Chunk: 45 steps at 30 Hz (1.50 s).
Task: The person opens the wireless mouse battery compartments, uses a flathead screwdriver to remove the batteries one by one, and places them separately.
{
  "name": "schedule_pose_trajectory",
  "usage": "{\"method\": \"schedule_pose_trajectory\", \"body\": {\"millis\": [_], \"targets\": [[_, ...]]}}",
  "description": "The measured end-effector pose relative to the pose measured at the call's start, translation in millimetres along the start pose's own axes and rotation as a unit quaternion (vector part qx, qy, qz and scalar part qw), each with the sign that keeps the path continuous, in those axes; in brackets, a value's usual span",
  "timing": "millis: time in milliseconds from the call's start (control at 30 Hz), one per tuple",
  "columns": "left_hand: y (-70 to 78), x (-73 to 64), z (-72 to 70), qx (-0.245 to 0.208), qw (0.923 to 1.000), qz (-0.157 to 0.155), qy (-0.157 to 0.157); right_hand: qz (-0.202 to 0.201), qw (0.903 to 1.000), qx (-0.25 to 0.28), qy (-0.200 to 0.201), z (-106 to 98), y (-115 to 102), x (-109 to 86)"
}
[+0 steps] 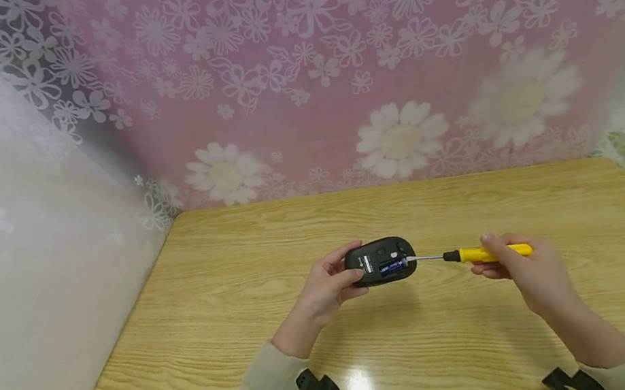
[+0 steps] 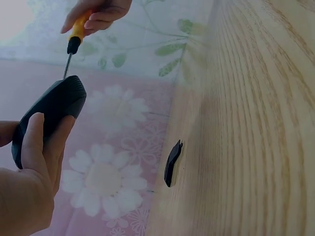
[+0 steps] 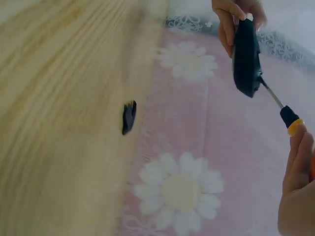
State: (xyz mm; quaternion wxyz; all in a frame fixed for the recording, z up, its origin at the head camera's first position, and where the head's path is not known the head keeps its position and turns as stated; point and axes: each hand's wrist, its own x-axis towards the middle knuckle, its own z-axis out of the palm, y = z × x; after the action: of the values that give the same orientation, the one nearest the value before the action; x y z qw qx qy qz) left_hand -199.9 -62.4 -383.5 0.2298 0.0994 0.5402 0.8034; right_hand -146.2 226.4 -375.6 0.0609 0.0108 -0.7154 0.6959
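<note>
My left hand (image 1: pixel 327 285) grips a black computer mouse (image 1: pixel 373 266) above the table, its underside turned up. The battery compartment lies uncovered, and a dark blue battery (image 1: pixel 393 267) sits inside. My right hand (image 1: pixel 526 266) holds a screwdriver (image 1: pixel 484 254) by its yellow handle. The metal shaft points left, and its tip touches the mouse at the battery's right end. In the left wrist view, the fingers of the left hand (image 2: pixel 37 162) wrap the mouse's smooth back. The right wrist view has the mouse (image 3: pixel 245 61) edge-on with the shaft reaching its underside.
A small black plastic piece (image 2: pixel 173 163) lies on the wooden table (image 1: pixel 225 375); the head view does not show it. Flower-patterned cloth (image 1: pixel 294 87) stands behind the table, with pale cloth (image 1: pixel 21 271) along the left side. Black wrist straps (image 1: pixel 318 387) are at both sleeves.
</note>
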Motion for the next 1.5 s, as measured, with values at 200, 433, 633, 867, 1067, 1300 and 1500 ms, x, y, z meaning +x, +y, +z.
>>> {"method": "schedule_pose_trajectory", "body": {"millis": [200,433,633,867,1067,1300,1500], "targets": [[-0.9,1.9,0.1,-0.020,0.9996,-0.003,0.017,-0.229,0.9617,-0.145,0.039,-8,40,4.0],[-1.7,2.5,2.2,-0.013,0.9997,0.008,0.018,-0.419,0.8597,-0.274,0.104,32,-8,-23.5],[-5.7,2.6,4.4,-0.002,0.9993,0.031,0.021,-0.471,0.8050,-0.341,0.120,46,-22,-31.6],[-10.7,4.2,7.9,0.026,0.9985,0.047,0.013,-0.511,0.7493,-0.410,0.098,56,-29,-34.0],[-12.8,5.5,7.3,0.052,0.9972,0.054,-0.005,-0.406,0.8125,-0.414,0.058,48,-44,-28.8],[-11.5,4.9,3.3,0.041,0.9985,0.033,-0.015,-0.174,0.9416,-0.288,0.019,29,-44,-16.2],[-10.4,4.5,0.8,0.023,0.9992,0.025,-0.021,-0.041,0.9807,-0.191,0.000,16,-43,-6.7]]}}
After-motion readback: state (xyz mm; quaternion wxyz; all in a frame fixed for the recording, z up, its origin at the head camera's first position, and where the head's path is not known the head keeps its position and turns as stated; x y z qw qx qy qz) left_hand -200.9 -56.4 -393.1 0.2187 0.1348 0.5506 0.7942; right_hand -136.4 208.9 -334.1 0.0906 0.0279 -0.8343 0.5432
